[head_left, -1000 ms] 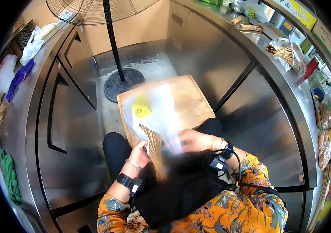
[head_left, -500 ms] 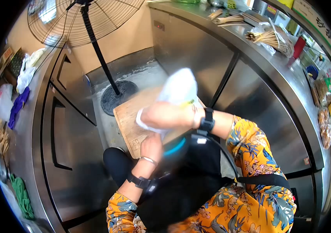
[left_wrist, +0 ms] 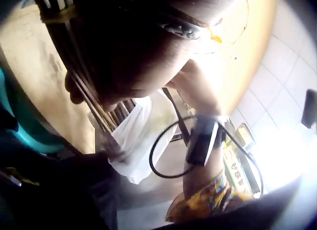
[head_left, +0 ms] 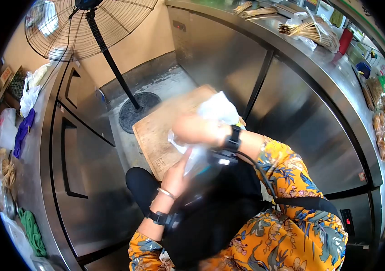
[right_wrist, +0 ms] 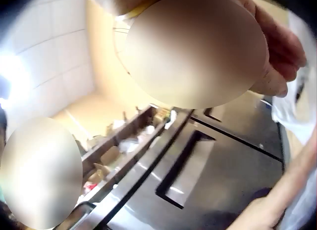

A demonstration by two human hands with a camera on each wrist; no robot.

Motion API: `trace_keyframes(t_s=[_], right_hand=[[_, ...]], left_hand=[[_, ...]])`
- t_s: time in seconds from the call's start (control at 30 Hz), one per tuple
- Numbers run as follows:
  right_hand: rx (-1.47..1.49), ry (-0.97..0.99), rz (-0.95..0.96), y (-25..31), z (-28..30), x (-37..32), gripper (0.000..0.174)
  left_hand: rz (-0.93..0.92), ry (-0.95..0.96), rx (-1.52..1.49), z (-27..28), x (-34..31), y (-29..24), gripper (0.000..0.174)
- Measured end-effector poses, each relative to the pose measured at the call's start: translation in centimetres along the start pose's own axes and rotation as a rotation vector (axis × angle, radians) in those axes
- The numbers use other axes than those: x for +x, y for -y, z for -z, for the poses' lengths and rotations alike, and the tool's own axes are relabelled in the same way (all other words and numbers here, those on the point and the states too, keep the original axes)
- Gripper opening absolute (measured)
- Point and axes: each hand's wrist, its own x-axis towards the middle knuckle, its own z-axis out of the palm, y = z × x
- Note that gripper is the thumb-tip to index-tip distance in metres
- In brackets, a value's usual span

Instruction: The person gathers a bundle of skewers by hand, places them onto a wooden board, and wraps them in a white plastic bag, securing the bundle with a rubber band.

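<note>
Sweeping up over the cutting board [head_left: 156, 135], your right hand [head_left: 197, 128] has hauled the clutched plastic bag [head_left: 219, 108] to one o'clock of your left hand [head_left: 179, 174]. That hand grips the bamboo skewers [left_wrist: 91, 99] over your lap, so they look nearly unbagged.

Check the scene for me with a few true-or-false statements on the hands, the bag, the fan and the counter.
1. The right hand grips a white plastic bag above the wooden board. True.
2. The left hand hangs idle beside the knee. False: it is up at the bag, holding bamboo skewers.
3. Skewer bundles lie on the steel counter. True.
4. The fan stands on the steel counter. False: its round base rests on the floor.
</note>
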Motion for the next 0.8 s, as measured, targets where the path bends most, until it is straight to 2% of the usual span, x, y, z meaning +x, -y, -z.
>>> trace_keyframes(t_s=[0.03, 0.07, 0.1, 0.13, 0.17, 0.2, 0.23, 0.27, 0.33, 0.37, 0.47, 0.53, 0.6, 0.73, 0.8], right_hand=[[-0.024, -0.058, 0.100, 0.4, 1.9, -1.5, 0.013], [0.222, -0.186, 0.161, 0.8, 3.3, -3.1, 0.013], [0.468, -0.310, 0.222, 1.0, 4.4, -4.8, 0.013], [0.728, -0.225, 0.380, 0.6, 5.2, -6.9, 0.013], [0.897, 0.091, 0.465, -0.3, 5.6, -8.5, 0.013], [1.164, 0.356, 0.381, -0.9, 4.7, -9.7, 0.013], [1.133, 0.410, 0.253, -1.6, 2.7, -10.2, 0.013], [1.100, 0.458, 0.121, -2.4, -0.1, -10.2, 0.016], [0.970, 0.125, 0.003, -3.6, -7.0, -8.9, 0.026], [1.082, 0.021, -0.092, -3.8, -8.9, -8.3, 0.034], [1.805, 0.044, -0.154, -3.6, -12.0, -6.2, 0.042], [1.931, -0.025, -0.048, -4.9, -19.9, -2.5, 0.041], [2.054, -0.087, -0.004, -5.3, -22.1, -0.9, 0.037], [2.299, -0.198, -0.097, -5.4, -20.5, -1.7, 0.027], [2.322, -0.213, -0.153, -4.7, -19.8, -3.1, 0.028]], left_hand=[[0.022, -0.026, -0.112, 0.0, -0.3, 0.4, 0.071], [0.045, -0.054, -0.224, -0.1, -0.7, 1.1, 0.071], [-0.033, -0.128, -0.265, -1.2, -1.1, 3.6, 0.072], [0.078, -0.037, -0.628, -0.9, -1.3, 4.1, 0.072], [0.223, 0.011, -0.982, -0.7, -1.5, 4.6, 0.072], [0.274, 0.006, -1.140, 0.4, -1.6, 3.3, 0.069], [0.327, -0.008, -1.297, 1.6, -1.8, 2.0, 0.065], [0.272, 0.043, -1.462, 1.6, -1.7, 2.3, 0.064], [0.158, 0.169, -1.791, 1.1, -1.8, 2.9, 0.062], [0.244, 0.120, -1.774, 1.0, -1.8, 2.1, 0.057], [0.324, 0.197, -1.913, -0.6, -2.5, 3.2, 0.056], [0.332, 0.218, -1.933, -0.7, -2.8, 2.5, 0.054], [0.338, 0.212, -1.913, -1.2, -3.3, 3.1, 0.054], [0.300, 0.035, -1.718, -0.2, -3.5, 3.0, 0.064], [0.237, -0.081, -1.624, 0.7, -3.0, 3.2, 0.071]])
